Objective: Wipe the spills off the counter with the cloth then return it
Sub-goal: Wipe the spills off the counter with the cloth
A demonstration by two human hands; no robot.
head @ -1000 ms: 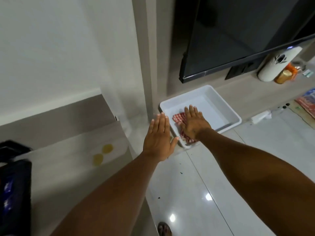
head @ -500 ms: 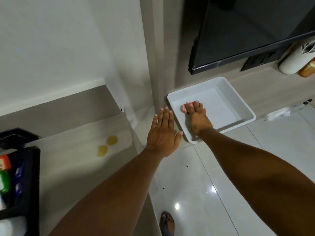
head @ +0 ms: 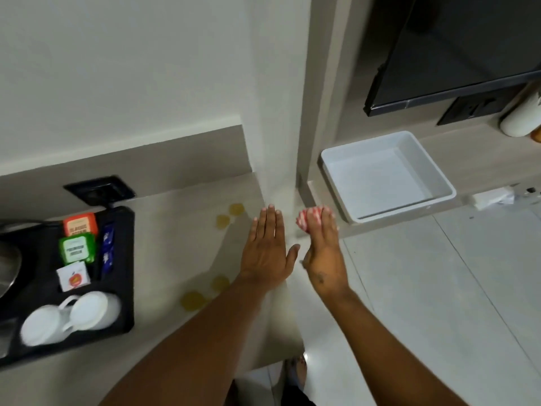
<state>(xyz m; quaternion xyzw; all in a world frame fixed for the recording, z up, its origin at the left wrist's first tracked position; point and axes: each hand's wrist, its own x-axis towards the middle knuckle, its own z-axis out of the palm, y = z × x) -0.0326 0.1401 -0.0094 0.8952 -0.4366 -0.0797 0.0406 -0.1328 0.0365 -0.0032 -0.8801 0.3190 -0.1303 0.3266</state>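
My right hand (head: 322, 250) is closed around a bunched red-and-white checked cloth (head: 307, 222), held in the air just left of the white tray (head: 439, 183), which has nothing in it. My left hand (head: 268, 247) is flat and open, fingers together, over the right edge of the beige counter (head: 175, 259). Yellow spills lie on the counter: two spots (head: 229, 215) just left of my left fingertips and two more (head: 205, 291) beside my left forearm.
A black tray (head: 123, 273) at the counter's left holds tea packets (head: 79, 238) and two white cups (head: 70, 317). A black socket plate (head: 99, 190) sits behind it. A dark TV (head: 456, 48) hangs over the low shelf. A white cylinder (head: 519, 118) stands at the far right.
My right hand has lifted the cloth out of the white tray and carried it left, next to my left hand. The view swung left, showing more counter, two more spills and the black tray.
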